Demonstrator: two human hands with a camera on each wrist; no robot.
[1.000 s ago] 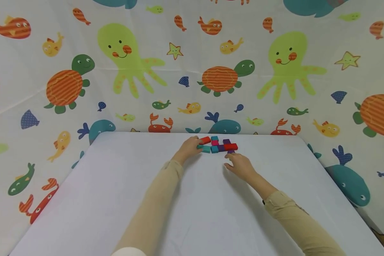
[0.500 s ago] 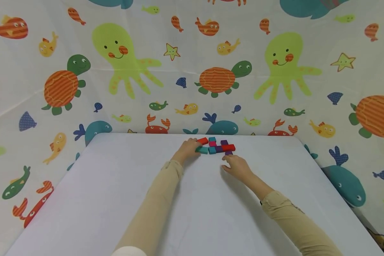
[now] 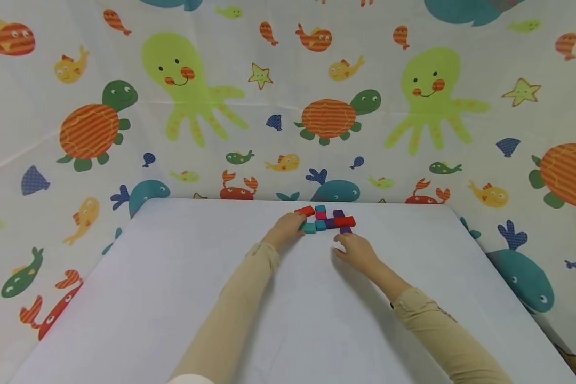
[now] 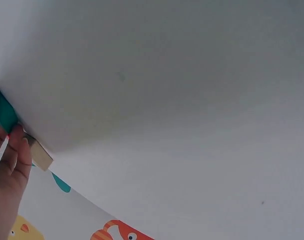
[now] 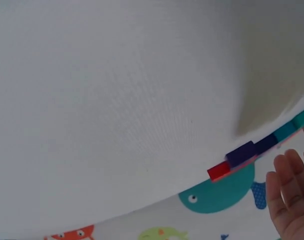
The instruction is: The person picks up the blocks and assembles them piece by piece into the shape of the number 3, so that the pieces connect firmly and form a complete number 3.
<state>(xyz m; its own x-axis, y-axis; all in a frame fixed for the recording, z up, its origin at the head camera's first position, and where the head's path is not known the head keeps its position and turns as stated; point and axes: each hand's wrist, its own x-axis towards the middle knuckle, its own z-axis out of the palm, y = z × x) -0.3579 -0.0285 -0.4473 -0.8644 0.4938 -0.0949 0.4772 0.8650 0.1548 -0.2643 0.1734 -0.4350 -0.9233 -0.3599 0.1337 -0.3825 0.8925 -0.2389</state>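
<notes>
My left hand [image 3: 285, 229] pinches a teal block [image 3: 309, 228] at the left end of a small group of blocks. Its thumb and fingers hold that teal block [image 4: 4, 111] in the left wrist view. A blue block [image 3: 320, 225] lies against or close to its right end. Further right come a purple block [image 3: 331, 223] and a red block [image 3: 345, 221], which crosses over another purple block [image 3: 346, 230]. My right hand [image 3: 357, 252] hovers just in front of that purple block, fingers loosely bent and holding nothing; the right wrist view shows its fingers [image 5: 289, 187] apart from the blocks.
Behind the row lie another red block [image 3: 305, 211], a pink block [image 3: 321, 215], a teal-blue block [image 3: 320, 208] and a purple block [image 3: 338, 213]. The white table [image 3: 173, 298] ends close behind them at a sea-animal curtain [image 3: 278, 80].
My left hand has shifted slightly right and nearer with the teal block, closer to the blue block. My right hand has stayed almost still. The whole head view sways a little.
</notes>
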